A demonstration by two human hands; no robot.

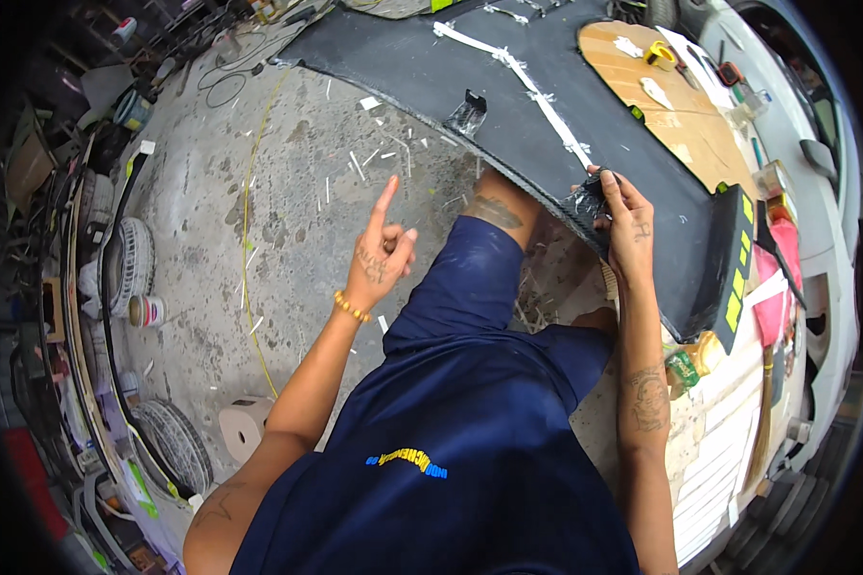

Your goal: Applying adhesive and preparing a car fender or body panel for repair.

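At panel edge (pixel 508 163), right hand (pixel 626 222) fingers pinching black tab (pixel 585 204); left hand (pixel 379 257) empty, forefinger up.

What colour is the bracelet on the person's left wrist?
Orange-yellow beads: the bracelet shows best in the head view, just below the raised left hand.

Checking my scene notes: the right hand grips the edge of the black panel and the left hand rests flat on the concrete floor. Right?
Not quite. In the head view the left hand is raised in the air, index finger pointing, not on the concrete floor. The right hand does grip the black panel edge.
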